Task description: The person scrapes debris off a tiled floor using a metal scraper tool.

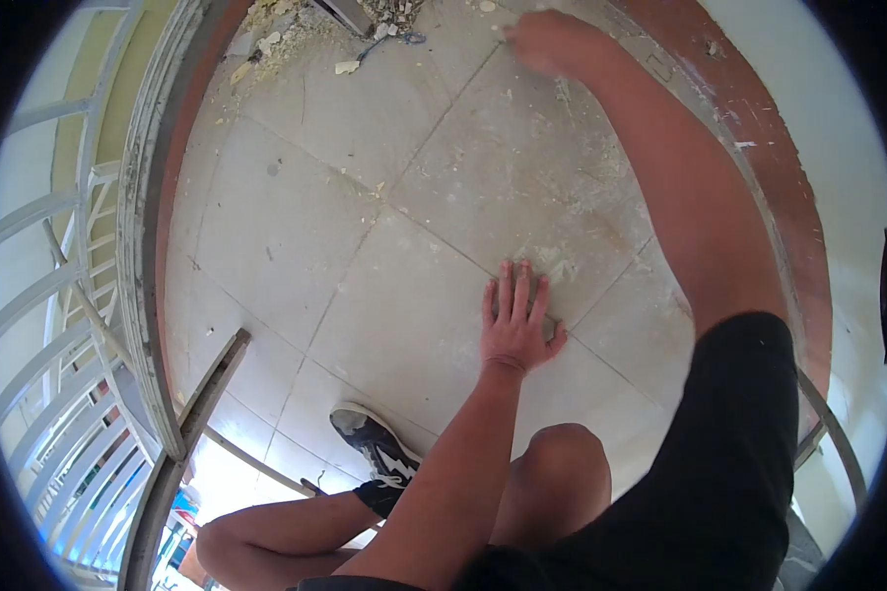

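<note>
Left hand (515, 320) is spread wide and flat, holding nothing, on the dusty pale square floor tiles (286, 227). Right hand (552, 41) reaches far ahead toward the crumbly plaster debris pile (276, 34); can't tell its grip.

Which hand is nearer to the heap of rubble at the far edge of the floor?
Right. The right hand reaches out just beside the rubble heap; the left hand lies flat on the tiled floor, well short of it.

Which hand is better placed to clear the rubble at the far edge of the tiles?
Right, probably. The right hand is stretched out next to the debris pile, while the left hand lies flat on the tiled floor close to the knee, seemingly bracing.
</note>
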Motion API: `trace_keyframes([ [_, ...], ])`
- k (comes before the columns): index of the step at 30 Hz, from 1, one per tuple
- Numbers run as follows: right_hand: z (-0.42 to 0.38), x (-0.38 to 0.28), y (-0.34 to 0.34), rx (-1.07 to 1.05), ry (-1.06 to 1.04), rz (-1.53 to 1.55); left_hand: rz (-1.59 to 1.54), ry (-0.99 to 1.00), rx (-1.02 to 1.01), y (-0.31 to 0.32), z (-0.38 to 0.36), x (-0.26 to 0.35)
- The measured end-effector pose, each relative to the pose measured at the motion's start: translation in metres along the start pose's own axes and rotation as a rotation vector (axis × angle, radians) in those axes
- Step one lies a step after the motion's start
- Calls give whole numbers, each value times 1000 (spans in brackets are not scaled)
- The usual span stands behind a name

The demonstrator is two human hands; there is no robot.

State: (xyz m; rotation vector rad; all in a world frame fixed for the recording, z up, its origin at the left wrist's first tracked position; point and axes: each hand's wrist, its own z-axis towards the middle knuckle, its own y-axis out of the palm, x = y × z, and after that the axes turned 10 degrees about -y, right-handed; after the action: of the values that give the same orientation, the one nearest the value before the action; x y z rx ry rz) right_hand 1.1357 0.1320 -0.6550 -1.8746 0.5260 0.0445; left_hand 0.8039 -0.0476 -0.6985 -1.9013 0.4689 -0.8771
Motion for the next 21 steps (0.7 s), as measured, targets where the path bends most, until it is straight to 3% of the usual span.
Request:
trace_keyframes([
  [5,5,-6,-3,79,-38,-64,-17,16,38,2,-1,2],
  [7,2,-31,-35,-68,91,-166,-12,7,48,1,2,-3],
  [11,12,-19,-28,-344,73,-252,-59,33,80,5,0,-3],
  [13,12,-6,-14,-139,-39,-186,-64,32,115,5,2,-2],
  [14,12,-11,-19,-145,-46,-190,-67,19,76,4,-2,-1],
  [16,15,-23,-37,-146,200,-60,-59,10,57,3,4,-3],
  [17,15,-20,-30,-153,195,-55,-68,3,56,3,0,-2],
  [19,17,2,-16,-34,-28,-36,-78,21,58,2,2,0],
  [21,13,2,-6,-5,-32,-89,-44,11,42,1,0,-1],
])
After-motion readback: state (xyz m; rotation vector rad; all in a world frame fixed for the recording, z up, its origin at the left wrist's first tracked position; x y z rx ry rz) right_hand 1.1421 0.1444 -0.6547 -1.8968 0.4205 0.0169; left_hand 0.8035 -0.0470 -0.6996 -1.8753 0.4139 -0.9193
